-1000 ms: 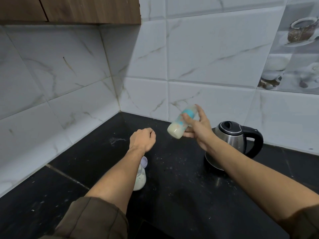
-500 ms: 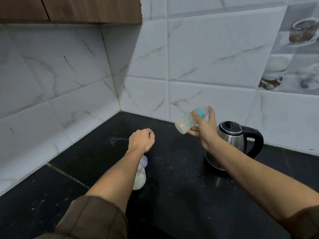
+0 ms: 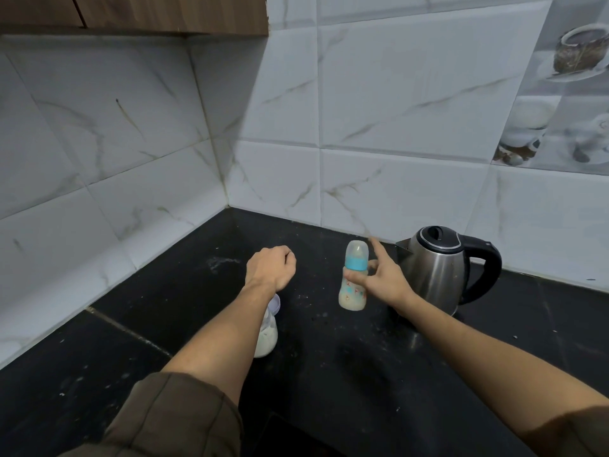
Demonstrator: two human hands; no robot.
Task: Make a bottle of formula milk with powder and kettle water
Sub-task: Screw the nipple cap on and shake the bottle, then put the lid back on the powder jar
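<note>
My right hand (image 3: 382, 278) grips a baby bottle (image 3: 354, 278) around its middle and holds it upright just above the black counter. The bottle has a clear cap, a blue collar and pale milk inside. My index finger sticks up beside the cap. A steel kettle (image 3: 438, 268) with a black lid and handle stands right behind that hand. My left hand (image 3: 272, 267) hovers over the counter as a closed fist with nothing in it. Under my left forearm stands a clear container (image 3: 267, 334) of white powder with a pale lid, partly hidden.
The black stone counter (image 3: 329, 374) runs into a corner of white marbled wall tiles (image 3: 395, 110). White specks and a powdery smear (image 3: 222, 260) lie on the counter near the corner. A wooden cabinet (image 3: 148, 11) hangs overhead at the upper left.
My right hand has turned the bottle from tilted with its base to the left to upright, and lowered it toward the counter. My left fist has stayed in place.
</note>
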